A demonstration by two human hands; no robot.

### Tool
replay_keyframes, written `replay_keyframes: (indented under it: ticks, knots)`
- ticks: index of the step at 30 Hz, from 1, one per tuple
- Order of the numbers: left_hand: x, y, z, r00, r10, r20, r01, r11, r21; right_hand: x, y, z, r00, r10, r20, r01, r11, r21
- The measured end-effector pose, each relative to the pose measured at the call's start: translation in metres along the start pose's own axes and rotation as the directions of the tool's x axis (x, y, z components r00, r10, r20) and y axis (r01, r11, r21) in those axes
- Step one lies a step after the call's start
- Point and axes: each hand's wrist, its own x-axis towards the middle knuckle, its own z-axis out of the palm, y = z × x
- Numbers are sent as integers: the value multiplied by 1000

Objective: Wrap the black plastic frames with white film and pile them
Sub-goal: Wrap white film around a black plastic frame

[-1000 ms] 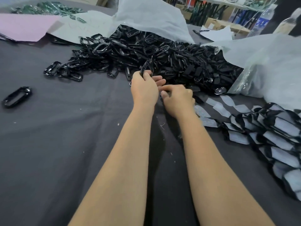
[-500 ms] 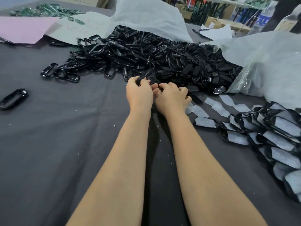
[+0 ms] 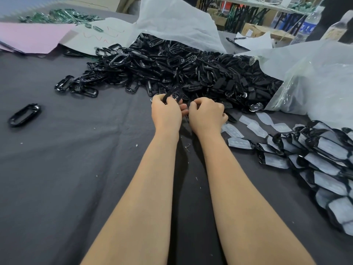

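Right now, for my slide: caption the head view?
Left hand grips a black oval plastic frame beside the loose heap; film-wrapped frames piled right.

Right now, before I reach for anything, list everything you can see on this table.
unwrapped frames: many, black, heap at centre back
held frame: one, black, raised in front of the heap
lone frame: one, black, far left
wrapped frames: many, black with white film, pile at right
film pieces: several, white, loose, left of the wrapped frames
plastic bag: one, clear, back right
white sheet: one, white, behind the heap
pink sheet: one, pink, back left
green parts: many, green, back left corner
bottle: one, clear, far back right
cloth: one, dark grey, under everything
left hand: grips the held frame
right hand: fingers curled, contents hidden
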Motion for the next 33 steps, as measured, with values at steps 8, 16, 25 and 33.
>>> replay_keyframes:
  ticks: [8, 16, 25, 33]
  knots:
    - [-9, -3, -2, 998, 38, 55, -45, 991, 127, -10, 20, -31, 998, 36, -52, -4, 853, 521]
    - [-36, -14, -3, 982, -2, 190, -44, 969, 242, -35, 43, -46, 998, 13, 54, -48, 698, 714]
    - [-45, -10, -7, 957, 33, 290, -71, 990, 123, -40, 41, -42, 998, -47, -52, 69, 776, 626]
    - [-38, -18, -11, 931, 106, 350, -193, 955, 224, -37, 41, -38, 996, -40, -81, 80, 795, 601]
